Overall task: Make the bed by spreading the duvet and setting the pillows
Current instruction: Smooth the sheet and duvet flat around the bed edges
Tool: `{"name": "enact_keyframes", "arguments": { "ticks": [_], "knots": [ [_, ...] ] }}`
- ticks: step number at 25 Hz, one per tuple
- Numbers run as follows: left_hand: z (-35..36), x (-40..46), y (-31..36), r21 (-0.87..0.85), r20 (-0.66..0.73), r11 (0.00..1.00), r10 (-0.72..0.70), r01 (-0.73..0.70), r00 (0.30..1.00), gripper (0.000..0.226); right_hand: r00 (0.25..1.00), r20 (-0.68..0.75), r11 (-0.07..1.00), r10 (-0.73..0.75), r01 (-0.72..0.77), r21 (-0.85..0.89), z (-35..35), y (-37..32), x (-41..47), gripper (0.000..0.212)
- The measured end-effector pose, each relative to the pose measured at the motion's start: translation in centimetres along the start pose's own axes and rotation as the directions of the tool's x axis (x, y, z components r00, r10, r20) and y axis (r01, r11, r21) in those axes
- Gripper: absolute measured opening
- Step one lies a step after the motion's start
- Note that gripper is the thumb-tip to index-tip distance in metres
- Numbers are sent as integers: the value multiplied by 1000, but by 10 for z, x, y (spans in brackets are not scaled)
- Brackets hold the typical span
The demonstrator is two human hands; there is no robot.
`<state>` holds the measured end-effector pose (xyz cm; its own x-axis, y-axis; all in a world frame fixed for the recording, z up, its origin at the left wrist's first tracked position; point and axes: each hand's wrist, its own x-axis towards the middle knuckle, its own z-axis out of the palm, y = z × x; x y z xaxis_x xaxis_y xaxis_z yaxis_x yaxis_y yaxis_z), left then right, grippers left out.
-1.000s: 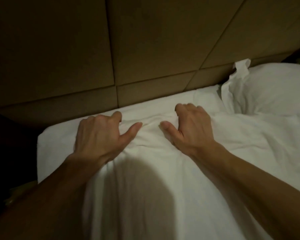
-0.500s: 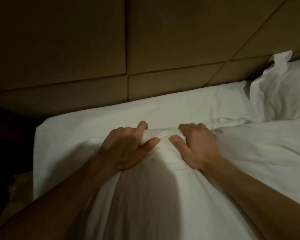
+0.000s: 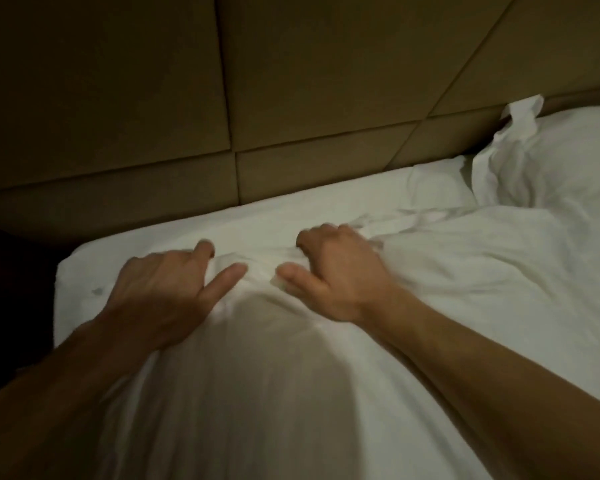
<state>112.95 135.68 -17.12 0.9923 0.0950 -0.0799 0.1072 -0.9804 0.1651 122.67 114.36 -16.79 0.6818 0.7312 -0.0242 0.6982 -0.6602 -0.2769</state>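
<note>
Your left hand (image 3: 167, 289) and your right hand (image 3: 333, 271) are both on the white duvet (image 3: 291, 393), side by side, with a small bump of cloth between them. Your left hand sits at about 9 o'clock from the middle of the view, and your right hand sits just past the middle, toward 3 o'clock.

On your left hand the fingers are curled down and bunch the top edge of the duvet, and the thumb sticks out toward 2 o'clock, flat on the cloth. On your right hand the fingers are curled tight over the same edge and hold a fold of it, and the thumb points toward 9 o'clock, pressed on the cloth. The two thumbs are near each other but do not touch.

The duvet fills the low part of the view, from 4 o'clock round to 8 o'clock, and its top edge is just under your fingers. Past your fingers, toward 12 o'clock, lies the flat white sheet (image 3: 274, 216). A white pillow (image 3: 561, 161) rests at 2 o'clock, against the brown padded headboard (image 3: 309, 81) that runs across the top
</note>
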Motion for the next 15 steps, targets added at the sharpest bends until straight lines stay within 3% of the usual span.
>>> {"name": "enact_keyframes", "arguments": {
  "ticks": [3,6,8,10,13,15],
  "knots": [
    [-21,25,63,-182,-56,979,80,-89,995,95,992,-127,1000,18,-19,-9,-48,44,-23,85],
    [-15,51,155,-190,-107,947,242,-259,964,94,991,-91,990,98,-106,-90,-84,112,-61,88],
    [7,71,196,-198,40,962,201,-190,979,102,980,-9,978,199,-200,-61,-77,151,-84,90],
    [32,76,210,-177,27,973,153,-146,988,95,973,-13,973,232,-232,13,-49,170,-93,89],
    [61,76,206,-104,4,985,142,-141,990,79,952,-182,969,247,-238,69,-9,172,-87,73],
    [70,79,200,-64,-94,981,174,-181,980,71,940,-237,969,246,-236,66,2,174,-80,64]
  ]
}}
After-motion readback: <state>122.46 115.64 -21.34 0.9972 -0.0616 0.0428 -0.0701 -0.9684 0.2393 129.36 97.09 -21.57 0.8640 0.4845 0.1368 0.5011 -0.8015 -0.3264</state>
